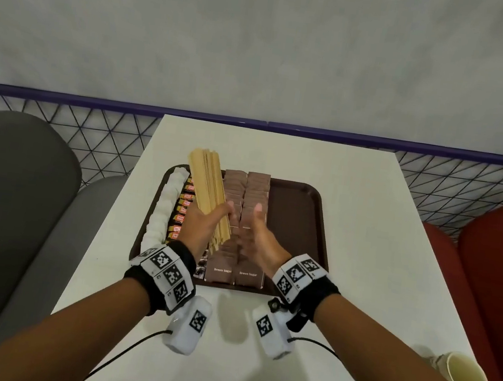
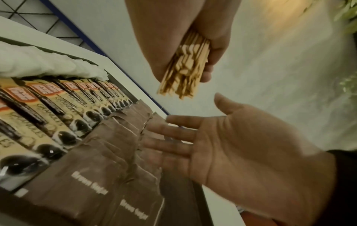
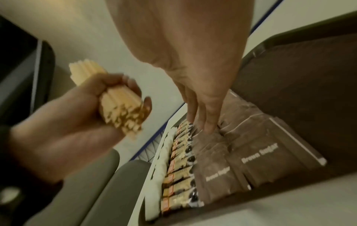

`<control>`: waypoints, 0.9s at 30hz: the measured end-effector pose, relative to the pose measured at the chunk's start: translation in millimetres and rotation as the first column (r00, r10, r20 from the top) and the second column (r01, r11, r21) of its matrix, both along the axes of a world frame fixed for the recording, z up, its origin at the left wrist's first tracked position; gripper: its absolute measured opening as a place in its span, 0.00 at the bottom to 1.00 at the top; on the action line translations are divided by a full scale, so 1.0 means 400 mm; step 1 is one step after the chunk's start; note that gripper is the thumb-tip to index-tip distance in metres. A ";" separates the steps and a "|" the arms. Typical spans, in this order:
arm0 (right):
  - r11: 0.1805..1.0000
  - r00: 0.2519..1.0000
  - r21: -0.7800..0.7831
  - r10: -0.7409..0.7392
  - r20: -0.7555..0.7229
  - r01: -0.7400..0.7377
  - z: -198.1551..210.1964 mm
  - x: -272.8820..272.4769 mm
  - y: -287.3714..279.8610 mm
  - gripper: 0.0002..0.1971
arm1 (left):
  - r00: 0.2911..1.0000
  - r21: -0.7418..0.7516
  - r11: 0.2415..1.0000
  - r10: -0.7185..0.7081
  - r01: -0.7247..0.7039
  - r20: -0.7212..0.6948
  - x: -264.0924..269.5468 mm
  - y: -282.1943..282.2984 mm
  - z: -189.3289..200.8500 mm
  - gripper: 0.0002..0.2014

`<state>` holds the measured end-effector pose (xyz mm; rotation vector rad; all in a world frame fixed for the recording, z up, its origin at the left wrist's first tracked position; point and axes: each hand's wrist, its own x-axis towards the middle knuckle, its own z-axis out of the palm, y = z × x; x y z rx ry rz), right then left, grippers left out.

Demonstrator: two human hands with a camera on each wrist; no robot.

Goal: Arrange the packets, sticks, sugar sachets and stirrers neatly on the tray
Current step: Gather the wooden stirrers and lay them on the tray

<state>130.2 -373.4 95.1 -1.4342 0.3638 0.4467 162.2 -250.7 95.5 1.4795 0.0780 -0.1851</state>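
Close to the person, at 6 o'clock, two rows of flat brown paper sugar sachets (image 1: 234,271) lie on the dark brown plastic tray (image 1: 297,222), which sits on the white table (image 1: 365,237). Over them, the left hand (image 1: 204,225) has its fingers curled tight around a thick bundle of pale wooden stirrers (image 1: 207,184) and holds it up off the tray. The long way of the bundle runs from 6 o'clock to about 11 o'clock, with the far ends sticking out past the tray's back rim. The right hand (image 1: 258,239) is just beside it at 3 o'clock, with straight fingers and nothing in it, palm turned to the bundle. At 9 o'clock lie a row of yellow coffee sticks (image 1: 181,213) and a row of white packets (image 1: 164,207). The bare strip of tray is at 3 o'clock, past the right hand. I think the stirrers go there, so the right hand is nearer.
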 end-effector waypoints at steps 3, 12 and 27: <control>0.984 0.997 0.179 -0.010 -0.081 0.024 -0.016 0.008 0.035 0.39 | 0.996 0.003 0.999 0.052 -0.052 0.075 0.000 -0.012 0.010 0.02; 0.919 0.993 0.379 -0.078 -0.086 0.105 -0.030 0.023 0.060 0.34 | 0.999 0.065 0.998 0.008 -0.012 0.050 -0.018 -0.006 -0.036 0.09; 0.954 0.886 -0.221 -0.080 0.457 0.200 -0.010 0.082 0.009 0.04 | 0.923 0.117 0.916 -0.377 0.384 -0.079 -0.086 -0.036 -0.077 0.13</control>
